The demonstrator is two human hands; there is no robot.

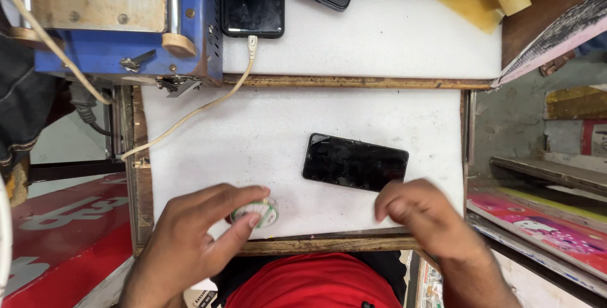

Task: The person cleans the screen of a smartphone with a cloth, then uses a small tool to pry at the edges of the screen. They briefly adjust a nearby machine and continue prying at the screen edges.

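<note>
Small round tape roll (255,212) pinched in left hand (190,238) fingertips; right hand (423,216) blurred, seemingly curled, empty.

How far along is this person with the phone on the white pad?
Early on, it seems. Done: a dark phone lies flat on the white foam pad, screen intact and closed. In hand: the left hand pinches a small round roll, likely tape; the right hand hovers, blurred, by the phone's near corner, empty as far as shows. Left: nothing is applied to or opened on the phone yet.
</note>
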